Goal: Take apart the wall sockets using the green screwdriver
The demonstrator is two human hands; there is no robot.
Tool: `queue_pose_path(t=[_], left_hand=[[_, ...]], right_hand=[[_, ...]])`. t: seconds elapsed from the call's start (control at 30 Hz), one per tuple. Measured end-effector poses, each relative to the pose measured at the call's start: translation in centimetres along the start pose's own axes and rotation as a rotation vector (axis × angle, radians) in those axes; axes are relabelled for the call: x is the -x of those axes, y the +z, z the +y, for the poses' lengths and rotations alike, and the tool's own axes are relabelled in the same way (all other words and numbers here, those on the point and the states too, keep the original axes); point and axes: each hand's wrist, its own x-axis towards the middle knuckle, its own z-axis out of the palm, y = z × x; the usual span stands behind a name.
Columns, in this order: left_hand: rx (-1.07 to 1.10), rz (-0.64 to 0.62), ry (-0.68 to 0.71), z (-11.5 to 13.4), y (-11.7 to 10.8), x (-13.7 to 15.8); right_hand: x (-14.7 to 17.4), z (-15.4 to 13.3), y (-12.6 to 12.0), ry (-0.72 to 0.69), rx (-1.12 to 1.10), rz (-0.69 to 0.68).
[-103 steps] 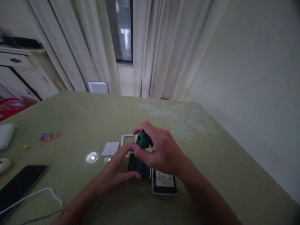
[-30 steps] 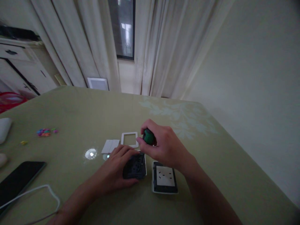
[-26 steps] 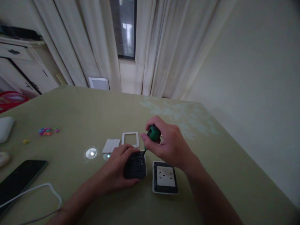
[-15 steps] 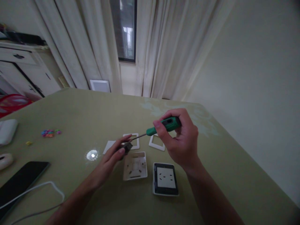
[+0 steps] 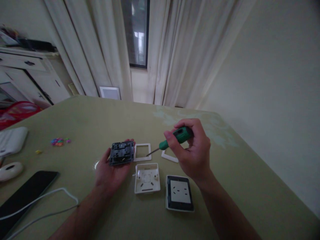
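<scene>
Pale curtains [image 5: 200, 43] in our head view hung past the far edge of the green table [image 5: 100, 120]. Well short of it, our left hand [image 5: 111, 175] curled its fingers round a ridged black module [image 5: 121, 153], which tilting could drop, we judged; our right hand [image 5: 193, 151] clamped a screwdriver [image 5: 164, 145] whose thin tip might scratch the smooth white frame [image 5: 142, 159].

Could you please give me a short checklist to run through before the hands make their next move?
1. Dark module supported: ok, it sits in the upturned left hand.
2. Screwdriver gripped: ok, by its green handle in the right hand.
3. Screwdriver tip apart from the module: ok.
4. Tip off the white frame: cannot tell, they overlap in view.
5. White box facing up: ok, its inside shows.
6. White cable off the left forearm: cannot tell, they meet in view.
</scene>
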Motion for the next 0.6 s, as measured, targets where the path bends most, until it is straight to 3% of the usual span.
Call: queue_pose_path(t=[0.17, 0.3, 0.4, 0.5, 0.6], left_hand=[[0.012, -0.052, -0.005, -0.1, -0.1, 0.2], [-0.034, -0.025, 0.02, -0.3, 0.2, 0.6], [-0.059, -0.028, 0.004, -0.5, 0.4, 0.8], [-0.071, -0.034, -0.013, -0.4, 0.6, 1.0], [-0.062, -0.058, -0.07, -0.2, 0.4, 1.0]], right_hand=[[0.4, -0.2, 0.7, 0.145, -0.189, -0.134], [0.5, -0.3, 0.9, 0.337, -0.459, -0.492], [0.6, -0.4, 1.2, 0.431, -0.514, -0.695], [0.9, -0.4, 2.0, 0.444, -0.5, -0.75], [1.3, -0.2, 2.9, 0.364, -0.349, -0.76]])
